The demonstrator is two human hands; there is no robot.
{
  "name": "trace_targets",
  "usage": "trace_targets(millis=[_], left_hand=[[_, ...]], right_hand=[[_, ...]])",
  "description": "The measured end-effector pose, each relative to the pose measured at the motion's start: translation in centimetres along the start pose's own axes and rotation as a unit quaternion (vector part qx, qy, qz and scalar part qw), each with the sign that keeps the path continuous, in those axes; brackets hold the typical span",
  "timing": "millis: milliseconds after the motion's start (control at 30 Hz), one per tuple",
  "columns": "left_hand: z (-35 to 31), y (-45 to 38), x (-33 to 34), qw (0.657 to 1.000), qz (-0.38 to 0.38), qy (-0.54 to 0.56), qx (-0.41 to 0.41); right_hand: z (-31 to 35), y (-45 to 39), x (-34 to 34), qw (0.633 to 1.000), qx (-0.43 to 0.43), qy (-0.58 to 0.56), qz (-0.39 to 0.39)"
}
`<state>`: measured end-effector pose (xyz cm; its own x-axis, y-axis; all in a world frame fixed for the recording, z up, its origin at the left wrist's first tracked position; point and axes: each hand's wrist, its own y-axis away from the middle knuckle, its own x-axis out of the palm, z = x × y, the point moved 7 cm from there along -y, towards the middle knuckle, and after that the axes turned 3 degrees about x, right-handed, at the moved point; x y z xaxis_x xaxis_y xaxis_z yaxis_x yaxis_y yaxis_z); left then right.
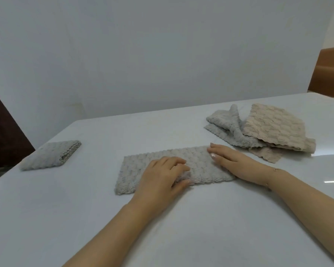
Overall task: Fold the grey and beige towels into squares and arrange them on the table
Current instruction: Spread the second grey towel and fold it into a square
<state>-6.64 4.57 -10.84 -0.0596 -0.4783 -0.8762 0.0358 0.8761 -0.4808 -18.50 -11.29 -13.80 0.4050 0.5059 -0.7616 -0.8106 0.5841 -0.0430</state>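
The left hand pinched the long grey fluffy towel strip with curled fingers to fold it, while the right hand pressed flat, fingers together, holding it on the white desk.

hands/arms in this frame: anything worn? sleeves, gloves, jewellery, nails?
Both forearms are bare as far as the frame shows: no sleeves, no gloves. The right hand has a thin chain bracelet with a small charm at the wrist, and its nails look long with a pale glossy polish. The left hand shows no ring, watch or bracelet; its nails are mostly hidden.
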Motion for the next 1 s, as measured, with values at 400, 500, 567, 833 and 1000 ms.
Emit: trace_targets(millis=[400,500,567,833,1000], left_hand=[[-6.8,-5.2,4.5,0.990,-0.028,0.057,0.128],[-6.7,-5.0,4.2,0.991,-0.034,0.075,0.102],[-6.2,-4.6,3.6,0.987,-0.022,0.144,0.060],[-3.2,-0.1,0.8,0.878,-0.034,0.454,-0.147],[-1.0,3.2,-0.1,0.771,-0.063,0.586,-0.242]], right_hand=[[-2.7,0.1,-2.8,0.996,0.045,-0.071,0.021],[-2.7,0.2,-2.9,0.997,0.050,-0.045,0.035],[-2.4,0.6,-2.9,0.996,0.054,-0.059,0.045],[-0.6,1.2,-2.4,0.996,-0.025,-0.066,0.047],[1.4,1.6,-0.9,0.990,-0.067,-0.108,0.063]])
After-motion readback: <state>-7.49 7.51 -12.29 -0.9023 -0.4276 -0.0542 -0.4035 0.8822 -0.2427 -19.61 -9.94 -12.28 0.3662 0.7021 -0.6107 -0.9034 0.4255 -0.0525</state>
